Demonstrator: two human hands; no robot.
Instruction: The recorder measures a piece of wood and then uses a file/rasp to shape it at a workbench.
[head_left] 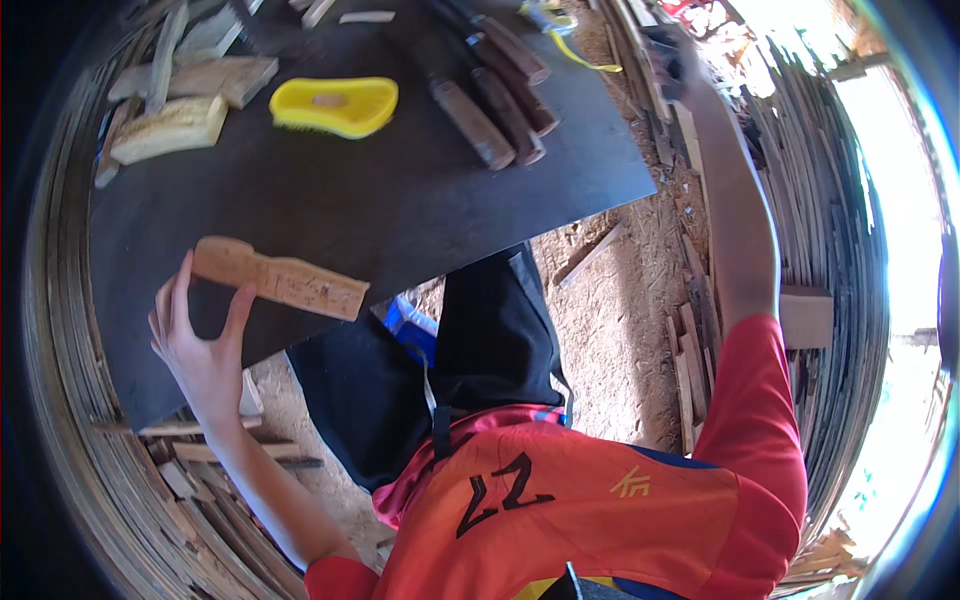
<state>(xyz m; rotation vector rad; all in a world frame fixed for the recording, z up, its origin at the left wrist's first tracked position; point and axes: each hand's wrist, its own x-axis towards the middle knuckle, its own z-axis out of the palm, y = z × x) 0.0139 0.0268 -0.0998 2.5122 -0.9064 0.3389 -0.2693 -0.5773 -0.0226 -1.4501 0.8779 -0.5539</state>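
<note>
My left hand [200, 340] pinches a shaped tan wooden piece [295, 282] between thumb and fingers, over the lower left part of a dark work surface [520, 190]. My right arm reaches up and away to the top right, where my right hand [677, 70] is at the stacked wood beyond the surface's edge; it is blurred, with a dark shape at its fingers that I cannot make out. Toward the far side of the surface lie a yellow brush [355, 105] and several long dark tools with wooden handles [468, 120].
Offcuts [170, 130] lie at the surface's far left. A yellow tape-like item [575, 50] is near its far right. Stacked timber strips [820, 200] line the right, with more below the left side. My dark-clothed legs [490, 310] show under the near edge, above a dusty floor [600, 340].
</note>
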